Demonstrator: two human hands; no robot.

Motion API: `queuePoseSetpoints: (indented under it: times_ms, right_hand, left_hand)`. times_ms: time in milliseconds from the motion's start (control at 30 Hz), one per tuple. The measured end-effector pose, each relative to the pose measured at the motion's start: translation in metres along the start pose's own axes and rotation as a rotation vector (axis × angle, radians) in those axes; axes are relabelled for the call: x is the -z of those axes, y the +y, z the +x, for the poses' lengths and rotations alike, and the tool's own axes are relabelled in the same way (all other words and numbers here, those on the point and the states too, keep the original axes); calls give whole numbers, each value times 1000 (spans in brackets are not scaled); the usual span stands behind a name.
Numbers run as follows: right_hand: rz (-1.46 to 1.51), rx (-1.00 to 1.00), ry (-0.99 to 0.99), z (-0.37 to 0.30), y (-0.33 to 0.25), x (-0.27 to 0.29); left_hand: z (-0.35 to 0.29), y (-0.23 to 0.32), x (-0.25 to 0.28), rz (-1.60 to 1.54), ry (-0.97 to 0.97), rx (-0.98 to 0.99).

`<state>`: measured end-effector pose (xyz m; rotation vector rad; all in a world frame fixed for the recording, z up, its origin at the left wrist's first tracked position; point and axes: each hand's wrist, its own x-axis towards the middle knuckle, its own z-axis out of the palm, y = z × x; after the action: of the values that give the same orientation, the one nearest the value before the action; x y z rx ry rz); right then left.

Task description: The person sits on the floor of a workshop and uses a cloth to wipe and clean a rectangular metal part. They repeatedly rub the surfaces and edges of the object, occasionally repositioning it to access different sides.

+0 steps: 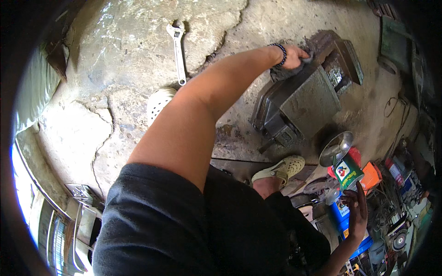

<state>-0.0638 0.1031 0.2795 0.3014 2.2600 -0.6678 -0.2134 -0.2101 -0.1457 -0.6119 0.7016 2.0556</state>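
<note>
My left arm reaches up and across, a dark beaded bracelet at the wrist. My left hand (294, 57) is closed on a dark grey rag (282, 74), pressed to the upper left side of a heavy metal block that looks like a bench vise (309, 103). The vise rests on the floor, brown and grey with a dark, wet-looking sheen. At the lower right, my right hand (355, 206) is raised with its fingers apart, holding nothing I can see. Its fingertips come close to a green can (347, 172); whether they touch it, I cannot tell.
An adjustable wrench (178, 53) lies on the cracked concrete floor to the left. Beside the can stands a shiny metal bowl (336, 148). An orange container (371, 177), a blue bucket (342, 216) and cluttered tools crowd the right. My pale clogs (286, 168) show below the vise.
</note>
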Motion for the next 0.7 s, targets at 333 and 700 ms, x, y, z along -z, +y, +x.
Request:
queuePoseSetpoints:
  times_ms: [333, 700]
  right_hand:
    - [95, 15, 31, -10, 17, 8]
    - [109, 60, 8, -19, 11, 6]
  left_hand:
    - [-91, -93, 15, 1175, 97, -437]
    - [-154, -63, 17, 1191, 389, -671]
